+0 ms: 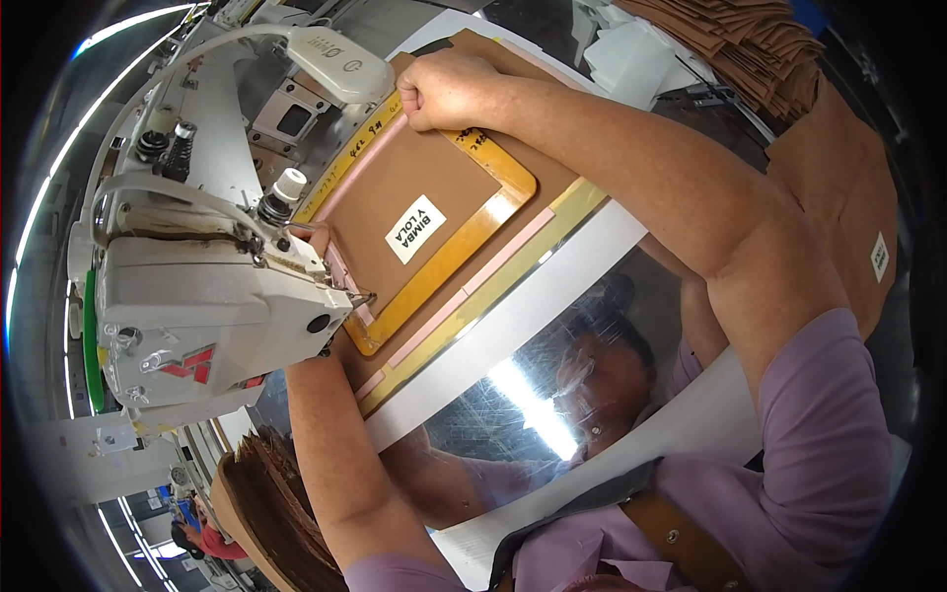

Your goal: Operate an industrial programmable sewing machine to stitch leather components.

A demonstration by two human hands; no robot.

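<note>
A yellow template frame [473, 239] lies tilted under the white sewing machine's head [197, 306], around a brown panel [414, 178] with a white printed label [414, 228] and pink strips along its edge. My right hand [444, 91] is closed on the frame's top corner, fingers curled over it. My left hand [314, 239] is mostly hidden behind the machine head; a few fingertips show at the frame's left edge, their grip unclear. Beneath the frame are more brown material and a board [508, 318] with yellow, pink and white bands.
Brown pieces are stacked at the upper right [720, 39] beside white sheets [631, 59]; another brown piece [838, 217] lies at the right. A brown stack [266, 503] stands lower left. A shiny reflective plate [493, 434] is before me. A person in red [219, 541] is in the left background.
</note>
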